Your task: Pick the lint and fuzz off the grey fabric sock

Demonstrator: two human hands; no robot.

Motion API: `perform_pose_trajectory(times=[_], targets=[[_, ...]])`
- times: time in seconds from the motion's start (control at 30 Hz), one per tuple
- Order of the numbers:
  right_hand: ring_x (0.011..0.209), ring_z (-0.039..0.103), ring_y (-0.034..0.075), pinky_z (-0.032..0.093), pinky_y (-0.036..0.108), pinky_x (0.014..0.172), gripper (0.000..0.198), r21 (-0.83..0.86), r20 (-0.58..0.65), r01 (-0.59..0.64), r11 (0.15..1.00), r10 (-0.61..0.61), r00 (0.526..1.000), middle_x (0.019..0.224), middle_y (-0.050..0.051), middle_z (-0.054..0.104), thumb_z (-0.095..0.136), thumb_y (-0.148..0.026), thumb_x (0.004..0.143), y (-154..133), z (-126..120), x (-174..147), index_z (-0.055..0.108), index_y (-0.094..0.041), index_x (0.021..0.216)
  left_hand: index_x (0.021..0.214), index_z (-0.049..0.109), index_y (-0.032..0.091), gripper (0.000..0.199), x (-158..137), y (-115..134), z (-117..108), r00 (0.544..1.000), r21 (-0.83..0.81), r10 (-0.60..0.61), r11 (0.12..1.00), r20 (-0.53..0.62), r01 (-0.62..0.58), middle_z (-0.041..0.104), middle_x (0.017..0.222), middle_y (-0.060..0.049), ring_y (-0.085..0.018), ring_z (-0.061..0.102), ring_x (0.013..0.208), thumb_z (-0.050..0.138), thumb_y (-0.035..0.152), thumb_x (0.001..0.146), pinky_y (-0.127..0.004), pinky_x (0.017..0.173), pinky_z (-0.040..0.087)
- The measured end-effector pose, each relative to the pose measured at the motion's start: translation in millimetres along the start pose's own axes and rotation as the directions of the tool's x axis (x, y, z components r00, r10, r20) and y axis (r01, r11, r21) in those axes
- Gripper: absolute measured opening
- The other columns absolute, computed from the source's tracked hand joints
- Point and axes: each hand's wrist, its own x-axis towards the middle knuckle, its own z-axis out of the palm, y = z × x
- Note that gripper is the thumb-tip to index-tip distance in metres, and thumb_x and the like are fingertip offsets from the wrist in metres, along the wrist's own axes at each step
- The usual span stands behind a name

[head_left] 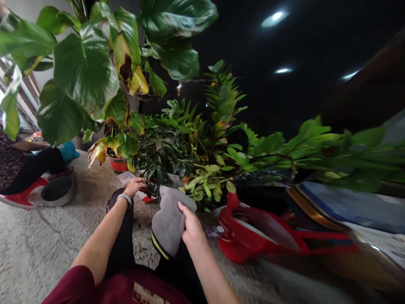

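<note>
My right hand [192, 226] is closed on a grey plush pad [171, 221] with a wavy outline and a yellow-and-black trim along its lower edge. The thumb lies flat on the pad's face. My left hand [134, 187], with a bangle at the wrist, reaches to the dark-leaved plant [161, 154]. Its fingers are bent together at the lower leaves, and what they pinch, if anything, is too small to make out. Just beyond the pad is a lighter green plant [207, 183]. A red-and-white piece [147, 198] lies under my left hand.
Large-leaved foliage [85, 69] hangs at upper left over a red pot [117, 164]. A grey basin [57, 191] stands on the concrete floor [38, 240], near a seated person [19, 162]. To the right are a red plastic stool-like object [242, 240] and a blurred blue-topped stack [341, 202].
</note>
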Motion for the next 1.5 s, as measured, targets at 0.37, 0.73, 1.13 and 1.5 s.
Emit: perform_pose_trajectory(times=[0.37, 0.73, 1.13, 1.5], targets=[[0.074, 0.077, 0.022, 0.065, 0.036, 0.08, 0.028, 0.233, -0.005, 0.2, 0.952, -0.204, 0.979, 0.072, -0.002, 0.079, 0.08, -0.023, 0.055, -54, 70, 12, 0.072, -0.022, 0.082, 0.103, 0.081, 0.011, 0.044, -2, 0, 3, 1.0, 0.062, -0.004, 0.998, 0.018, 0.003, 0.073, 0.073, -0.003, -0.014, 0.063, 0.063, 0.072, 0.014, 0.06, -0.027, 0.068, 0.052], [0.074, 0.077, 0.027, 0.064, 0.038, 0.074, 0.04, 0.038, 0.053, 0.283, 0.958, -0.285, 0.957, 0.077, 0.003, 0.08, 0.091, -0.032, 0.051, -40, 23, -33, 0.076, -0.019, 0.086, 0.108, 0.08, 0.011, 0.047, 0, 1, -1, 0.999, 0.06, -0.005, 0.998, 0.051, 0.002, 0.073, 0.073, -0.003, -0.014, 0.065, 0.067, 0.073, 0.016, 0.062, -0.026, 0.07, 0.053], [0.062, 0.075, 0.03, 0.063, 0.038, 0.059, 0.022, -0.046, 0.094, -0.076, 0.996, 0.08, 0.992, 0.06, 0.005, 0.075, 0.087, -0.032, 0.055, 3, 20, -19, 0.073, -0.02, 0.067, 0.102, 0.079, 0.011, 0.038, 0, 1, -3, 0.998, 0.047, 0.012, 0.999, 0.062, -0.015, 0.072, 0.073, -0.004, -0.015, 0.067, 0.067, 0.073, 0.02, 0.065, -0.027, 0.069, 0.054], [0.068, 0.075, 0.019, 0.065, 0.031, 0.072, 0.021, 0.28, 0.002, 0.225, 0.933, -0.235, 0.972, 0.072, -0.002, 0.079, 0.078, -0.017, 0.059, -71, 70, 15, 0.071, -0.022, 0.079, 0.104, 0.08, 0.012, 0.044, -3, 6, 1, 0.999, 0.077, -0.026, 0.997, 0.042, 0.022, 0.074, 0.078, -0.004, -0.014, 0.066, 0.068, 0.07, 0.013, 0.062, -0.027, 0.071, 0.054]])
